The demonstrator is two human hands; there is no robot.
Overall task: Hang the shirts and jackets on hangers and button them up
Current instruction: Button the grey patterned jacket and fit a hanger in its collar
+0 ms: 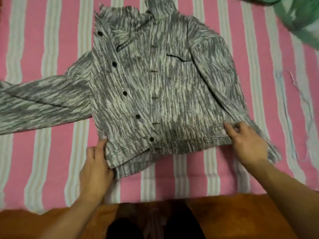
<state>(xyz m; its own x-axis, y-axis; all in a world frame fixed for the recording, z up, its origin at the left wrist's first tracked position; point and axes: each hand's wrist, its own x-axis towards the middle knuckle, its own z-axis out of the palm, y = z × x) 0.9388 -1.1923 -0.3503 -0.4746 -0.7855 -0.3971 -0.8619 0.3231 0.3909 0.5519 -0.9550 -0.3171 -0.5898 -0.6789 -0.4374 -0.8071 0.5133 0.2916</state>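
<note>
A grey-and-white streaked jacket (155,87) lies front up on the bed, collar pointing away from me. Several black buttons (125,93) run down its left front panel, and the front is unbuttoned. One sleeve stretches out to the left; the other lies along the jacket's right side. My left hand (96,166) grips the bottom hem at the lower left corner, thumb on top of the fabric. At the lower right corner my right hand (246,140) pinches the hem beside the cuff. No hanger is in view.
The bed is covered by a pink sheet with white stripes (181,180). A green garment (300,19) lies at the far right corner. An orange-brown edge (233,218) runs along the bed's near side, right in front of me.
</note>
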